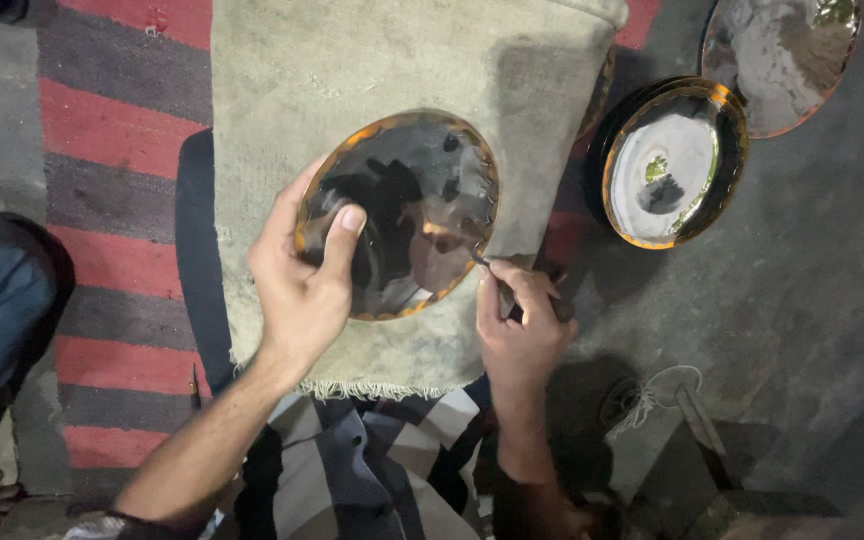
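Nearest you, checked cloth (392, 470) covers your lap, and just beyond it the frayed edge of a grey mat (332, 70) begins. Your left hand (302, 290) rests on the near left rim of a shiny round metal plate (402, 215) lying on that mat; the thumb presses down on the plate's inner face and the other fingers curl around the rim, so the hand is closed on the plate and pinning it flat. Your right hand (517, 320) sits at the plate's near right edge, closed tightly around a thin pointed tool (497, 275) whose tip touches the scalloped rim. From this I judge that you are working the rim pattern, part way round the edge. The next move calls for a firm hold on the plate, a small turn to bring fresh rim under the tip, and a tip that stays on the edge without skidding over the polished face. Farther right, on the dark floor, a stack of similar plates (672, 165) stands, with another plate (782, 60) beyond it. A red and grey striped rug (112, 110) lies left.
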